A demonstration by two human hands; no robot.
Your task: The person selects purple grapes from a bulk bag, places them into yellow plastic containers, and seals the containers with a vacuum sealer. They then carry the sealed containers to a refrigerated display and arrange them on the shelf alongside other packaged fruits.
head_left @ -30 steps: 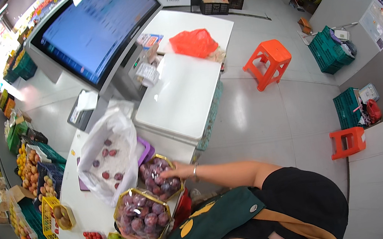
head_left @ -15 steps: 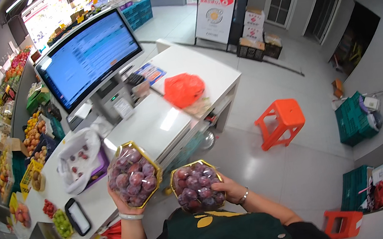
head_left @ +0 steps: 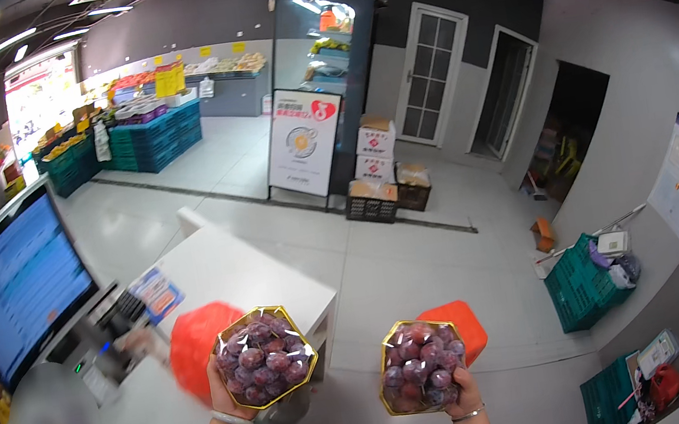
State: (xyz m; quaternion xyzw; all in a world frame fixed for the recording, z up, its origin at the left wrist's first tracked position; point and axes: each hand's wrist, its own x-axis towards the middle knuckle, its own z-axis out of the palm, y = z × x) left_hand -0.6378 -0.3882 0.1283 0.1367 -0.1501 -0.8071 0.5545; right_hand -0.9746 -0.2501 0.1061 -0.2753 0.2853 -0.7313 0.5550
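Both sets of fingers are grasping: left hand (head_left: 223, 394) on one plum pack (head_left: 265, 359), right hand (head_left: 465, 392) on another pack (head_left: 421, 365). Side by side a second ago, they're now well apart, before the red bag (head_left: 191, 346) and red stool (head_left: 470, 330), apparently being carried.

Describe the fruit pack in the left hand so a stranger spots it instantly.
Find the white counter, then its red bag. Partly covering it in view is the gold-rimmed pack of purple fruit, in the left hand. Its twin, in the right hand, overlaps a red stool.
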